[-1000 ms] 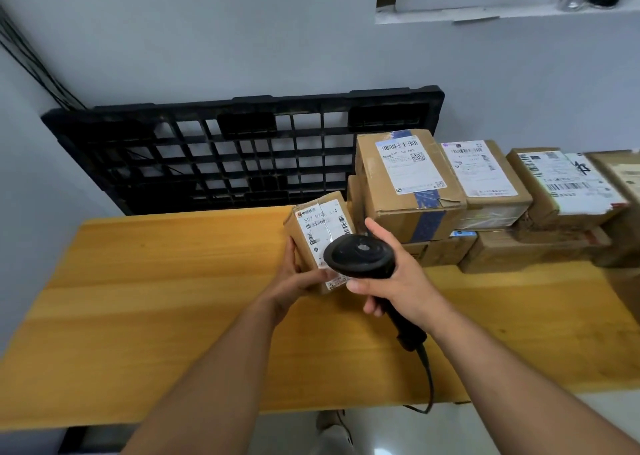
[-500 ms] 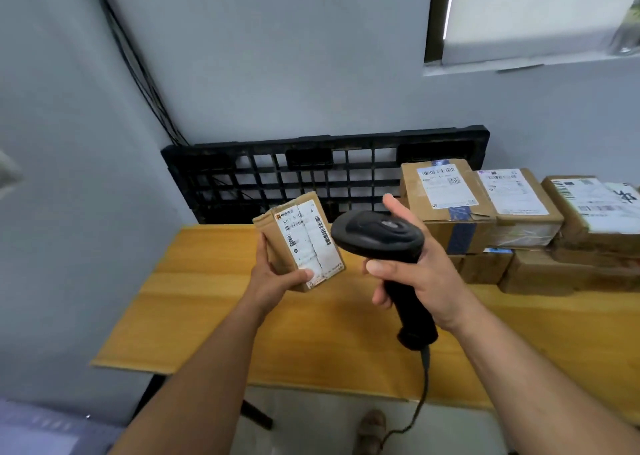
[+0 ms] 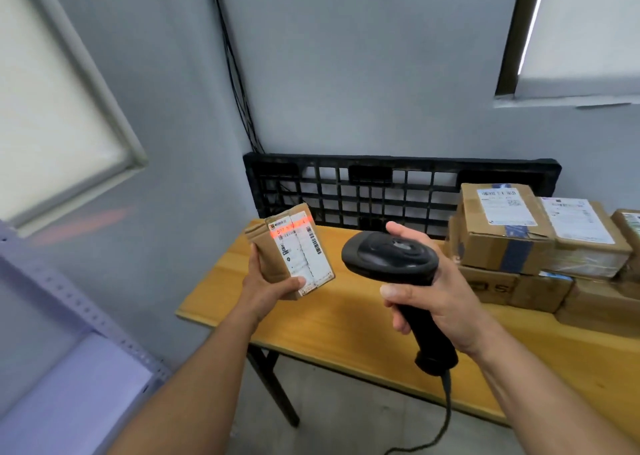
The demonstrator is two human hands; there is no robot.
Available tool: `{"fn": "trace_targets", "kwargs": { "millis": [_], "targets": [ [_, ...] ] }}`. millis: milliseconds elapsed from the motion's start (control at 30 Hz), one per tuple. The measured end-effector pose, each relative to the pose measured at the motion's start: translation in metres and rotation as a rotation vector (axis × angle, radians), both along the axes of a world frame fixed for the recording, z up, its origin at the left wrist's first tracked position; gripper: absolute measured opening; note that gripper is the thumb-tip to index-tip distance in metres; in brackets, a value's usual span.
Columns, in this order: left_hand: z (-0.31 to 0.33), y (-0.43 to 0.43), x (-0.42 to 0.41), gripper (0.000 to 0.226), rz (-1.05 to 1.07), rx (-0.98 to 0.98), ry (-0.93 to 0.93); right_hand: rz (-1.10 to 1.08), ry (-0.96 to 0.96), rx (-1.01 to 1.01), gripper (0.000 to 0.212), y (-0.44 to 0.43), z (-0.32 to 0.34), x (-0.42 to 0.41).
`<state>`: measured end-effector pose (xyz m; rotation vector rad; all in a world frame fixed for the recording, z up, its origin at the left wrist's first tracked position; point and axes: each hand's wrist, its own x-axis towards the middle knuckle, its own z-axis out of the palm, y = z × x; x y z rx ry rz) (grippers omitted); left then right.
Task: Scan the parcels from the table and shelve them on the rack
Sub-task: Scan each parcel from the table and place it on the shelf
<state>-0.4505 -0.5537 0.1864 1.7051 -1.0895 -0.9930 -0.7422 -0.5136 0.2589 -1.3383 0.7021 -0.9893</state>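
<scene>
Above table (image 3: 346, 333), red scanner (image 3: 389, 257) line now crosses parcel (image 3: 289, 252).

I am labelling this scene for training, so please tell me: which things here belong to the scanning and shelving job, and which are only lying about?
Job: small parcel in the left hand; scanner in the right hand; stacked parcels; table; rack.
Lying about: black pallet; wall cables; window blind.
</scene>
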Motion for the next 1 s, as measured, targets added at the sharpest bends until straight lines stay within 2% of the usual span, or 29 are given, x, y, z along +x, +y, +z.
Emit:
{"fn": "trace_targets", "kwargs": {
  "millis": [100, 367, 533, 700, 867, 1000],
  "targets": [
    [0.002, 0.009, 0.013, 0.143, 0.031, -0.005, -0.011, 0.040, 0.005, -0.008, 0.102, 0.006, 0.003, 0.006],
    [0.012, 0.032, 0.054, 0.148, 0.114, 0.010, -0.022, 0.066, 0.010, -0.022, 0.091, 0.017, 0.007, 0.041],
    [0.014, 0.056, 0.088, 0.128, 0.178, 0.009, -0.012, 0.113, 0.005, -0.022, 0.091, 0.023, 0.011, 0.082],
    [0.024, 0.092, 0.129, 0.145, 0.229, 0.016, -0.068, 0.167, 0.022, -0.025, 0.093, 0.037, 0.016, 0.122],
    [0.029, 0.122, 0.163, 0.137, 0.263, 0.007, -0.054, 0.222, 0.023, -0.030, 0.091, 0.054, 0.022, 0.158],
    [0.024, 0.137, 0.195, 0.144, 0.293, 0.016, -0.061, 0.259, 0.008, -0.027, 0.086, 0.065, 0.025, 0.186]
  ]
}}
